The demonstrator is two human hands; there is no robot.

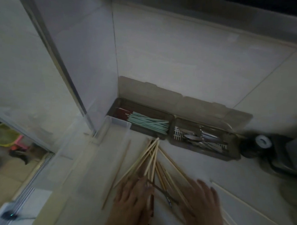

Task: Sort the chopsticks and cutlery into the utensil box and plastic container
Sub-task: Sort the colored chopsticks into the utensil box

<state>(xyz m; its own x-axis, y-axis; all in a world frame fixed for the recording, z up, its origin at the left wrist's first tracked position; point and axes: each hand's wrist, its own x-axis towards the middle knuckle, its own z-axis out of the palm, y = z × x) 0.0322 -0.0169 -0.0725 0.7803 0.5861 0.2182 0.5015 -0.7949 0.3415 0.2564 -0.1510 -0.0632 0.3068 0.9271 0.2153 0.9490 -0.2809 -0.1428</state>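
Observation:
Several pale wooden chopsticks [152, 156] lie fanned out on the white counter, tips pointing at the brown utensil box [202, 153]. Its left compartment holds mint-green and dark red chopsticks [147, 123]; its right one holds metal cutlery [201, 140]. A clear plastic container [116, 123] stands at the box's left end. My left hand [134, 196] presses on the near ends of the fanned chopsticks, fingers curled around a few. My right hand [203, 201] lies flat with spread fingers over other chopsticks. A small metal utensil [168, 197] lies between my hands.
A tiled wall corner rises behind the box. A dark appliance [262, 144] sits at the right edge. Single chopsticks lie apart at left [117, 174] and right [242, 203]. The counter edge drops off at the left, with coloured baskets [5, 136] below.

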